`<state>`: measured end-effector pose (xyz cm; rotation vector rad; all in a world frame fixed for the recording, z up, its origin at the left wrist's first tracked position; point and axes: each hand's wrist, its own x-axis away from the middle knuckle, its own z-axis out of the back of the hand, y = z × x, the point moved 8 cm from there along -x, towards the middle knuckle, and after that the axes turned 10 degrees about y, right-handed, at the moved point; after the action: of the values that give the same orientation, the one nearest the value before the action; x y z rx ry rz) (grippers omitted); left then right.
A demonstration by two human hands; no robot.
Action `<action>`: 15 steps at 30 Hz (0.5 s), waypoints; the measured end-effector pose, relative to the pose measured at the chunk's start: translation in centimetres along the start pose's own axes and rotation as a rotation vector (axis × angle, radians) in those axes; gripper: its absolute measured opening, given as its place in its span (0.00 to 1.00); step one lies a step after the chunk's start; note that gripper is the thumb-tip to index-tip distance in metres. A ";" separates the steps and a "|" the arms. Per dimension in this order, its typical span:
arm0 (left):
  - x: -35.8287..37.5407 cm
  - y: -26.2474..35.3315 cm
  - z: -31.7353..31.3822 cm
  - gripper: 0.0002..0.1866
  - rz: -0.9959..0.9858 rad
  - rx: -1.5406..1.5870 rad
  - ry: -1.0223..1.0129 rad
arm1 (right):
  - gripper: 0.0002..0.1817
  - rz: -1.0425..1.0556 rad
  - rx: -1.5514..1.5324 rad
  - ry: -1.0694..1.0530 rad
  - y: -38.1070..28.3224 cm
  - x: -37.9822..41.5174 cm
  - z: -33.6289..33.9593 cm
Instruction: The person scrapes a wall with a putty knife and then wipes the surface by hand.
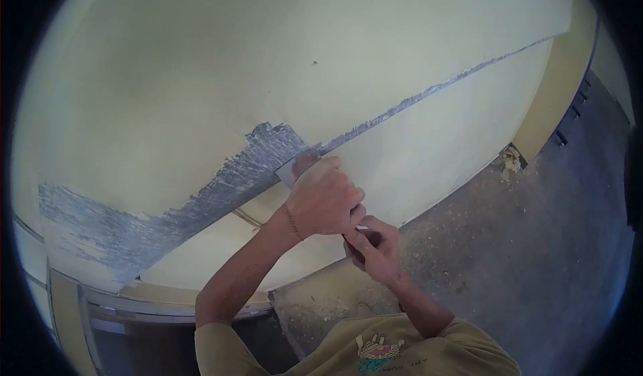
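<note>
My left hand is wrapped round a scraper, its flat metal blade lying against the pale surface at the end of the grey scraped patch. Just below and to the right, my right hand has its fingers closed near the lower end of the tool, close to my left hand. What the right fingers grip is mostly hidden. A thin grey scraped strip runs from the blade toward the upper right along the edge.
Below the edge is a lower pale panel. The grey floor has scattered chips, with a crumpled pale pile by the panel's right corner. Several dark short pieces stand at the far right. A dark opening lies at lower left.
</note>
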<state>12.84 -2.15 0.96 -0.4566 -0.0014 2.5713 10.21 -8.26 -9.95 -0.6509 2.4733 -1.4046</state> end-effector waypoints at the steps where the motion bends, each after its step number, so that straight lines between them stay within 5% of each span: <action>1: -0.2 -0.3 -0.4 0.13 0.028 -0.052 -0.045 | 0.08 -0.043 -0.015 -0.026 0.1 -0.1 0.0; 15: -0.5 0.4 -0.2 0.12 0.087 -0.004 -0.012 | 0.11 0.031 0.006 -0.009 -0.4 0.9 0.8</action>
<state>13.05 -2.78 0.87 -0.4514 0.0092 2.6600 9.83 -9.44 -9.98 -0.6142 2.4602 -1.3946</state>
